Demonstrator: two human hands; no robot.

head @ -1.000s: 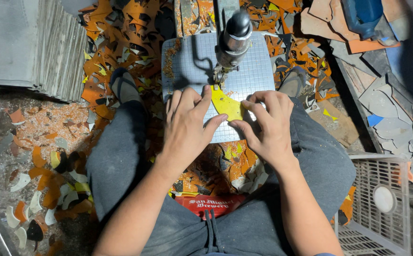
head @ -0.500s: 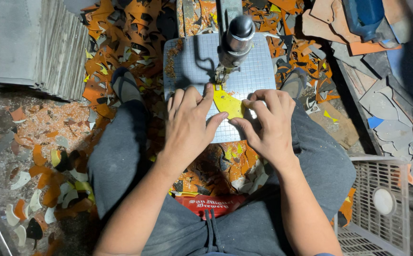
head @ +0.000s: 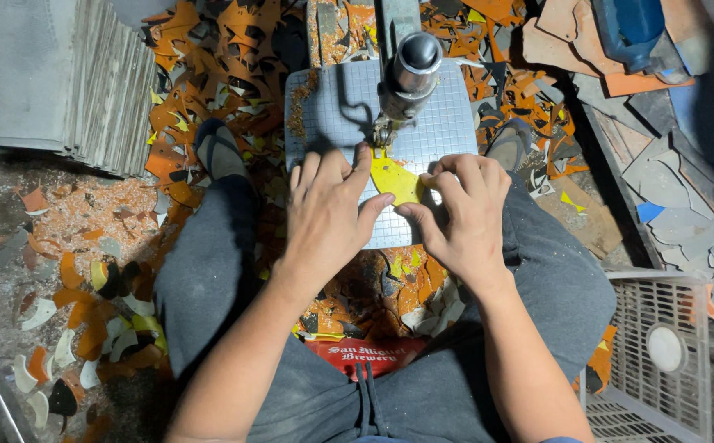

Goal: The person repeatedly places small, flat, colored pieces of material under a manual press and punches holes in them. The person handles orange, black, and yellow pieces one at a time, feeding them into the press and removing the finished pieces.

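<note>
A small yellow cut piece (head: 395, 179) lies flat on the grey gridded table (head: 449, 115) of a small saw machine, right below the machine's metal head (head: 406, 75). My left hand (head: 326, 215) presses on the piece's left side with thumb and fingertips. My right hand (head: 465, 215) pinches its right edge. Both hands rest on the table between my knees.
Orange, yellow and white offcuts (head: 209, 57) litter the floor around the machine. A stack of grey sheets (head: 61, 78) stands at the upper left. A white plastic crate (head: 660, 361) sits at the lower right. Grey and blue scraps (head: 668, 189) lie at the right.
The yellow piece has been turned slightly under the machine's head, and both hands shifted a little with it.
</note>
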